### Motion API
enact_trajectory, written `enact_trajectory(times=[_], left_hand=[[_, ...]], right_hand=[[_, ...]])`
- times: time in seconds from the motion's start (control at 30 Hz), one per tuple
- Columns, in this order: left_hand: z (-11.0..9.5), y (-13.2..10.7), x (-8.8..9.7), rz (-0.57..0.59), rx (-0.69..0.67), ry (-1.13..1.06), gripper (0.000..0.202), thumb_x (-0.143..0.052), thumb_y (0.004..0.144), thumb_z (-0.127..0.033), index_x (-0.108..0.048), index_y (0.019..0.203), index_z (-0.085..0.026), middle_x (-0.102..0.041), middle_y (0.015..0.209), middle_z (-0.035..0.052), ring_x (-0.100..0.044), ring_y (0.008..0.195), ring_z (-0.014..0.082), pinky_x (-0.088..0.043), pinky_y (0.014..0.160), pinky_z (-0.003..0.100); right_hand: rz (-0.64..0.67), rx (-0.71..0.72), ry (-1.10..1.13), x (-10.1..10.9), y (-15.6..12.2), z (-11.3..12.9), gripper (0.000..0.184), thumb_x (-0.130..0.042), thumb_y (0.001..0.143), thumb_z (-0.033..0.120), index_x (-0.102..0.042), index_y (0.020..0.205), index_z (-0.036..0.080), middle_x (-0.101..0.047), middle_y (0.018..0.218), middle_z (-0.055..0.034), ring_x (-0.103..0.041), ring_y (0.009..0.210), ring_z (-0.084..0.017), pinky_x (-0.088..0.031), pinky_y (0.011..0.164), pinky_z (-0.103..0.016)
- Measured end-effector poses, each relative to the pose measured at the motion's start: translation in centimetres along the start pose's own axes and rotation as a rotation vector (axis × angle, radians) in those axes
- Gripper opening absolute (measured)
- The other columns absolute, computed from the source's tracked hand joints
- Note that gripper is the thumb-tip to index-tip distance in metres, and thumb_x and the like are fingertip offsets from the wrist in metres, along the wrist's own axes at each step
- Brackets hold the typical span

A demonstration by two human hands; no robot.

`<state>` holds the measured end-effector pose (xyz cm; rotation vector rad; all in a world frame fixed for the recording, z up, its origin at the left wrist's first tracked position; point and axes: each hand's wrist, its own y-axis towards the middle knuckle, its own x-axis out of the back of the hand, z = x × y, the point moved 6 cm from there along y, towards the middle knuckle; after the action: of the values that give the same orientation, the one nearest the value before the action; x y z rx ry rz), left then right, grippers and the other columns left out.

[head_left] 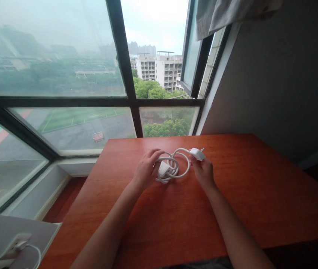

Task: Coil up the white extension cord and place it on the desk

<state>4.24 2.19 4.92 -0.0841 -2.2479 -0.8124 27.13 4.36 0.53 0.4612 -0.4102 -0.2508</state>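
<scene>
Left hand [145, 170]: grips the white cable [172, 161] loops.
Right hand [203, 172]: pinches the plug [197, 153].
Done: several loops gathered between hands.
Remaining: plug end loose.

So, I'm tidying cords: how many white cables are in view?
2. The coiled cable lies on the table between the left hand and right hand, which holds its plug. The second cable loops from a socket at lower left. Others may be hidden.
</scene>
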Motion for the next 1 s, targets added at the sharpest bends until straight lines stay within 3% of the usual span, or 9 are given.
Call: enact_trajectory(times=[0.1,0.23,0.43,0.6,0.87,1.0], left_hand=[[-0.8,-0.1,-0.3,0.039,-0.073,-0.014,0.034,-0.040,0.095,-0.020,-0.057,0.123,-0.022,-0.057,0.126,0.0128,-0.054,0.114,0.0249,-0.043,0.098,0.040],[-2.0,-0.6,-0.7,0.055,-0.196,0.072,0.034,-0.043,0.093,-0.023,-0.059,0.123,-0.024,-0.055,0.128,0.0125,-0.052,0.114,0.0266,-0.040,0.099,0.043],[-2.6,-1.3,-0.9,-0.021,-0.303,0.212,0.031,-0.047,0.090,-0.023,-0.062,0.117,-0.025,-0.057,0.121,0.0123,-0.050,0.111,0.0274,-0.038,0.096,0.042],[-1.4,-1.3,0.0,-0.084,-0.266,0.230,0.031,-0.046,0.090,-0.023,-0.061,0.118,-0.024,-0.057,0.122,0.0123,-0.048,0.114,0.0283,-0.036,0.096,0.044],[-0.2,-1.0,0.6,-0.080,-0.175,0.174,0.028,-0.043,0.092,-0.025,-0.062,0.112,-0.022,-0.057,0.117,0.0121,-0.051,0.111,0.0271,-0.038,0.095,0.043],[0.1,-0.9,0.6,-0.081,-0.133,0.137,0.026,-0.043,0.092,-0.023,-0.062,0.110,-0.022,-0.058,0.118,0.0114,-0.052,0.111,0.0263,-0.038,0.096,0.042]], right_hand=[[0.095,0.057,-0.039,-0.4,0.9,0.5,0.040,-0.053,0.090,0.051,-0.066,0.107,0.017,-0.071,0.083,-0.0067,-0.065,0.069,-0.020,-0.049,0.063,-0.028],[0.254,0.154,-0.176,-2.3,3.2,3.2,0.033,-0.054,0.091,0.046,-0.065,0.107,0.019,-0.071,0.084,-0.0066,-0.064,0.070,-0.020,-0.045,0.065,-0.026],[0.568,0.284,-0.351,-9.0,6.4,8.5,0.019,-0.060,0.087,0.031,-0.069,0.100,0.021,-0.070,0.081,-0.0020,-0.060,0.070,-0.014,-0.037,0.061,-0.022],[0.939,0.253,-0.383,-14.1,6.4,8.5,0.016,-0.064,0.077,0.018,-0.073,0.090,0.019,-0.068,0.074,0.0015,-0.056,0.063,-0.011,-0.035,0.054,-0.020],[0.993,0.313,-0.250,-16.2,5.9,6.1,0.011,-0.062,0.071,0.009,-0.069,0.066,0.016,-0.056,0.052,0.0054,-0.045,0.048,-0.007,-0.036,0.046,-0.020],[1.010,0.374,-0.167,-16.4,5.6,6.3,0.013,-0.065,0.070,0.011,-0.067,0.060,0.020,-0.059,0.055,0.0032,-0.047,0.052,-0.011,-0.040,0.045,-0.023]])
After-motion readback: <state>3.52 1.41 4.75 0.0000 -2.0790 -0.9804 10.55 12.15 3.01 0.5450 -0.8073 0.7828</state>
